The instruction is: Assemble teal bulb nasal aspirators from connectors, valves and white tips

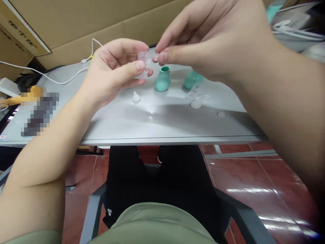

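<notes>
My left hand (109,73) holds a short, clear plastic tube-like piece (142,74) upright between thumb and fingers; a small stub sticks out of its right side. Just to the right, my right hand (215,40) pinches a tiny translucent part (155,58) between thumb and forefinger. The two parts are very close; whether they touch I cannot tell. Below them stands a teal squeeze bulb (163,81) with its round opening up. Another teal bulb (192,81) is partly hidden behind my right hand. A small white funnel-shaped piece (136,97) lies under my left hand.
On the grey table (114,125) lie a clear moulded piece (194,91), a white round piece (196,103) and a small white disc (221,114). A white cable (63,82) crosses the left side. Cardboard (76,20) walls the back. At far right sit plastic bags (297,20).
</notes>
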{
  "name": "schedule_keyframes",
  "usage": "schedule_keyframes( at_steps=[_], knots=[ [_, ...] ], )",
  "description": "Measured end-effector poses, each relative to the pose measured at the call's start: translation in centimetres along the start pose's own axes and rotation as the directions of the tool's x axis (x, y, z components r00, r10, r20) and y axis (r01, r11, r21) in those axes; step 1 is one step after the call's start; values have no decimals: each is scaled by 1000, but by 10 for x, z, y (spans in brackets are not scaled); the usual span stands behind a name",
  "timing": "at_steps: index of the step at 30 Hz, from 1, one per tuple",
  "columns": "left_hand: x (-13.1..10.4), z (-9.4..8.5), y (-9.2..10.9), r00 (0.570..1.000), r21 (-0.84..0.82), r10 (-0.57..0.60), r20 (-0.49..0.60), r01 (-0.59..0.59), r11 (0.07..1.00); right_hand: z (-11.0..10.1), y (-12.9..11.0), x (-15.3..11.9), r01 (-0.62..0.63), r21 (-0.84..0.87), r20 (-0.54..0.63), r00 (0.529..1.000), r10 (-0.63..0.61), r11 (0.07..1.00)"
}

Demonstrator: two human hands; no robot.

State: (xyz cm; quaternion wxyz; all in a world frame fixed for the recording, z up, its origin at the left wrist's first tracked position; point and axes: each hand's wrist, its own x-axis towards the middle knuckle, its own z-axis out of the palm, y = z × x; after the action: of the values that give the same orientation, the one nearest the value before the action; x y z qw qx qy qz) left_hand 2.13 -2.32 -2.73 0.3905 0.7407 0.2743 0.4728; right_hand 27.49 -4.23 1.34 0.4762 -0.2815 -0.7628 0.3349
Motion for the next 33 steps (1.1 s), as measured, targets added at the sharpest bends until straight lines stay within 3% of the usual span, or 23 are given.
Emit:
schedule_keyframes(
  at_steps=[5, 11, 15, 21, 27, 33],
  knots=[
    [3, 0, -8, 997, -25, 73, 24, -73, 997, 2, -2, 0, 22, -60, 17, 1000, -21, 998],
    [-3, 5, 11, 1000, -129, -26, 12, 28, 991, 4, -1, 1, 55, -19, 42, 998, -54, 998],
    [-9, 11, 24, 998, -115, -68, -11, 66, 991, 4, 3, 1, 89, -32, 45, 995, -87, 996],
    [-7, 9, 21, 993, -94, -118, -9, 117, 989, 4, 7, 2, 106, -33, 74, 992, -103, 994],
    [-7, 8, 19, 995, -101, -96, 19, 97, 990, 4, 8, 2, 105, -51, 71, 992, -102, 993],
    [-8, 11, 22, 997, -214, -61, 49, 71, 974, 2, 10, 3, 111, -68, 73, 992, -106, 991]
  ],
)
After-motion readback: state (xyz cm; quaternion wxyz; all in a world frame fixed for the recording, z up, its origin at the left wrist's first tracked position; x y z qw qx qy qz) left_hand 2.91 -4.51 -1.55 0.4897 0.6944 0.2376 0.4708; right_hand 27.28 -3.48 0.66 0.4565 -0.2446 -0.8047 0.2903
